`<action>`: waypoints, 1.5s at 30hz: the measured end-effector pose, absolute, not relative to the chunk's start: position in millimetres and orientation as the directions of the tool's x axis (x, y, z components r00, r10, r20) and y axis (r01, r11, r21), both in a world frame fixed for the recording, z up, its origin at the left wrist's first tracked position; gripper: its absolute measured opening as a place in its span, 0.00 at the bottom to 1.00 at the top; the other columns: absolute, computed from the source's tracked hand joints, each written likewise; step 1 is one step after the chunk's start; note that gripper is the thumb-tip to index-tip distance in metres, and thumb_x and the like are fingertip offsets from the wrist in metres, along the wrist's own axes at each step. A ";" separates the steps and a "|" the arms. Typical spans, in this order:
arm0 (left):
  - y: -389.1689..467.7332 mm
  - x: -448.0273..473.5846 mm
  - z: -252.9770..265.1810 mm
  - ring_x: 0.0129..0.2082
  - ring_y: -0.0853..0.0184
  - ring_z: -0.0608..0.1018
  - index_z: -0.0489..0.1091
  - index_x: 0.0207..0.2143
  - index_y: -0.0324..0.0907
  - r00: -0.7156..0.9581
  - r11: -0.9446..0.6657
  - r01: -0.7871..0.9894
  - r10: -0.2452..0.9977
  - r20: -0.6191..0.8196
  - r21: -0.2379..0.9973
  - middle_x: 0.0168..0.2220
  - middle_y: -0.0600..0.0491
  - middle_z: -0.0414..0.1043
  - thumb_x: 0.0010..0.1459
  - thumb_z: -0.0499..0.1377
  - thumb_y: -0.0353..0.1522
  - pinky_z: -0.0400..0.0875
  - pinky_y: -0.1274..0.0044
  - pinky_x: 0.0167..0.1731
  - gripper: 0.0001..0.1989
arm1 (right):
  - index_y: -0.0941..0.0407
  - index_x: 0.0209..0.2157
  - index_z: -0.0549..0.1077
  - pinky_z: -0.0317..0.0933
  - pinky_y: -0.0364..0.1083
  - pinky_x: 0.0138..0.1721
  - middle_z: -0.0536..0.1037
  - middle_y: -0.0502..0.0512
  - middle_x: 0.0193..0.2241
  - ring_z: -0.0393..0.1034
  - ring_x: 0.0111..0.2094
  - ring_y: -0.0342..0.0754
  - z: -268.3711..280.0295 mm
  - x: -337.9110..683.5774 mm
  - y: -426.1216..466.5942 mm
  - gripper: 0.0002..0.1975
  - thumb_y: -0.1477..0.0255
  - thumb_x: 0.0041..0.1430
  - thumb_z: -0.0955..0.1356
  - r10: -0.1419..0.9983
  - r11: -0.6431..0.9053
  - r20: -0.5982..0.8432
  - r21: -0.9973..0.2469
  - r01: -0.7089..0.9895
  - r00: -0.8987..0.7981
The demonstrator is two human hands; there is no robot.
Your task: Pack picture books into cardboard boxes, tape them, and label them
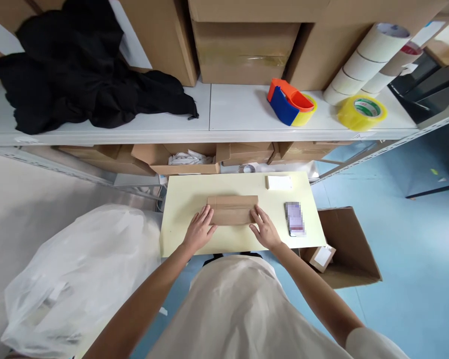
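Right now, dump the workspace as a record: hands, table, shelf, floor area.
left hand: touching left end of cardboard box
right hand: touching right end of same box
table: box, white pad, pixelated phone-like item
shelf: black cloth, tape dispenser, yellow tape roll
table's right: open carton, small box inside
table's left: plastic bag

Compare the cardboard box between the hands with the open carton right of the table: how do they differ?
The cardboard box is much smaller than the open carton. The cardboard box looks closed on top; the open carton gapes, showing a white-labelled box inside. The cardboard box lies on the table, touched by the left hand and right hand; the open carton sits lower, beside it. Both are brown cardboard.
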State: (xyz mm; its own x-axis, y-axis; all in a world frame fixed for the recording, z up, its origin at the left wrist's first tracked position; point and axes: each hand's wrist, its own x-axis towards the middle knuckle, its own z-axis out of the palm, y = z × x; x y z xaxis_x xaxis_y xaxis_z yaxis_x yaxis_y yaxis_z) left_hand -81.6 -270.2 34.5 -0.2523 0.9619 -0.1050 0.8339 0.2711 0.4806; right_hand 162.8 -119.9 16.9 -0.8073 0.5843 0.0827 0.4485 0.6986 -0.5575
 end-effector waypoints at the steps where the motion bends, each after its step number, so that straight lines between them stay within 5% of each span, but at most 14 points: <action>1: -269.1 -82.8 36.2 0.63 0.53 0.55 0.57 0.59 0.38 -0.255 0.273 0.837 0.961 -0.104 0.474 0.63 0.41 0.51 0.60 0.48 0.41 0.51 0.62 0.59 0.28 | 0.55 0.61 0.54 0.54 0.60 0.58 0.53 0.64 0.62 0.50 0.62 0.58 17.1 162.6 -119.6 0.27 0.62 0.63 0.58 0.591 0.690 0.083 -0.568 0.449 -0.803; 10: -229.8 -88.9 63.0 0.58 0.53 0.64 0.67 0.50 0.43 -0.272 0.278 0.843 0.959 -0.081 0.461 0.58 0.45 0.62 0.59 0.49 0.42 0.57 0.63 0.57 0.21 | 0.56 0.59 0.58 0.56 0.57 0.57 0.61 0.64 0.58 0.55 0.60 0.55 15.5 177.9 -76.4 0.24 0.63 0.64 0.57 0.728 0.552 0.091 -0.665 0.503 -0.679; 19: -78.2 -51.2 73.1 0.52 0.59 0.70 0.69 0.48 0.41 0.027 0.067 0.853 0.985 -0.172 0.518 0.51 0.47 0.70 0.60 0.49 0.41 0.61 0.69 0.54 0.20 | 0.60 0.54 0.65 0.58 0.57 0.54 0.67 0.65 0.54 0.59 0.57 0.57 -34.6 197.5 45.5 0.21 0.77 0.58 0.60 0.820 0.491 -0.053 -0.447 0.747 -0.571; 26: 17.6 -10.2 20.5 0.42 0.60 0.76 0.73 0.39 0.40 0.007 0.269 0.799 0.890 -0.457 0.537 0.41 0.45 0.76 0.55 0.55 0.40 0.67 0.75 0.42 0.16 | 0.64 0.55 0.62 0.54 0.55 0.53 0.62 0.68 0.58 0.55 0.58 0.58 -65.6 187.6 92.4 0.23 0.82 0.58 0.59 0.751 0.586 -0.163 -0.282 0.760 -0.639; 36: 34.1 -4.7 -4.5 0.44 0.60 0.76 0.73 0.40 0.37 -0.093 0.445 0.723 0.821 -0.564 0.528 0.44 0.44 0.75 0.53 0.57 0.43 0.66 0.75 0.43 0.19 | 0.66 0.49 0.67 0.52 0.51 0.47 0.70 0.69 0.48 0.61 0.48 0.56 -71.2 194.5 88.0 0.19 0.83 0.60 0.55 0.627 0.759 -0.129 -0.120 0.640 -0.768; 41: 36.8 -3.1 -6.1 0.41 0.60 0.77 0.73 0.35 0.38 -0.084 0.458 0.696 0.817 -0.570 0.553 0.38 0.46 0.77 0.56 0.54 0.44 0.66 0.75 0.40 0.18 | 0.66 0.44 0.70 0.54 0.48 0.38 0.73 0.67 0.40 0.65 0.40 0.53 -65.1 199.7 90.6 0.17 0.84 0.60 0.55 0.609 0.771 -0.151 -0.119 0.625 -0.779; 45: 42.1 0.1 -5.6 0.37 0.62 0.77 0.71 0.34 0.37 -0.113 0.519 0.554 0.822 -0.559 0.651 0.36 0.47 0.76 0.59 0.49 0.47 0.68 0.75 0.37 0.22 | 0.60 0.40 0.72 0.52 0.48 0.43 0.75 0.61 0.37 0.64 0.38 0.51 -50.8 203.0 97.8 0.15 0.81 0.62 0.56 0.676 0.730 0.046 -0.175 0.661 -0.735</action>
State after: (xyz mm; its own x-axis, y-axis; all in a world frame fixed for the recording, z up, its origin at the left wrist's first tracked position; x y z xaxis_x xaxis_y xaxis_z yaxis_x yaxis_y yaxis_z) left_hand 0.1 42.1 -5.6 -0.1131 0.8217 -0.5586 0.5542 0.5189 0.6509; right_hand 203.0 97.8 -50.8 -0.7351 0.6764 0.0461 0.6607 0.7299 -0.1753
